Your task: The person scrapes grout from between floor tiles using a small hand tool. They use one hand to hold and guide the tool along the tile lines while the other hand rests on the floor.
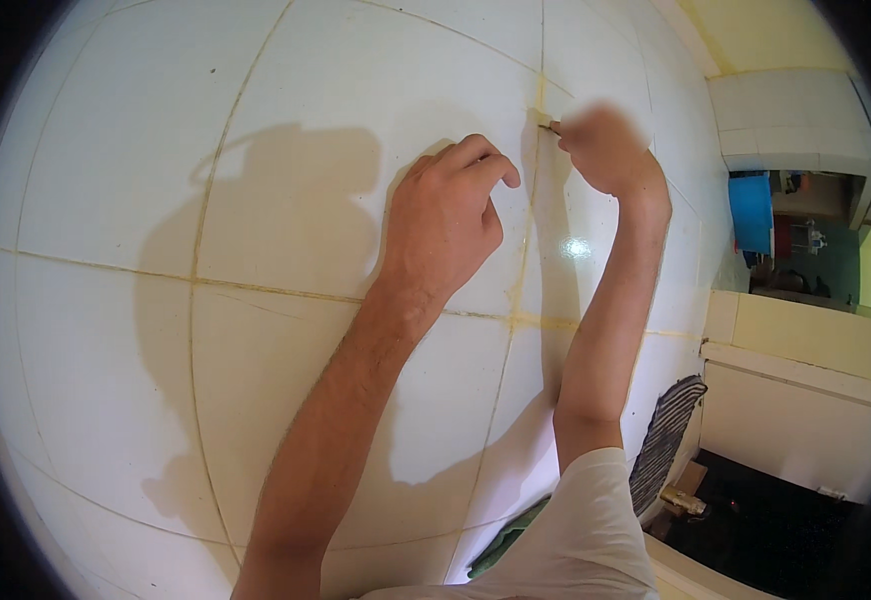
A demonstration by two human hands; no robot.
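Observation:
My right hand (606,145), smeared by blur, is closed on a small tool with a pale, brush-like tip (541,119). That tip touches a yellowish grout line (527,240) between white floor tiles (296,230). My fingers hide most of the tool, so its exact kind is unclear. To its left, my left hand (451,205) rests on the tiles with its fingers curled under and the thumb tucked in beside them. Nothing shows in that hand, though its palm is hidden. Shadows of my head and arms fall across the floor on the left.
A dark striped mat or cloth (668,440) lies right of my right elbow. Green cloth (509,540) shows near my white sleeve. At the right are a doorway with a dark floor (771,520) and a raised sill, and an opening holding a blue container (752,213).

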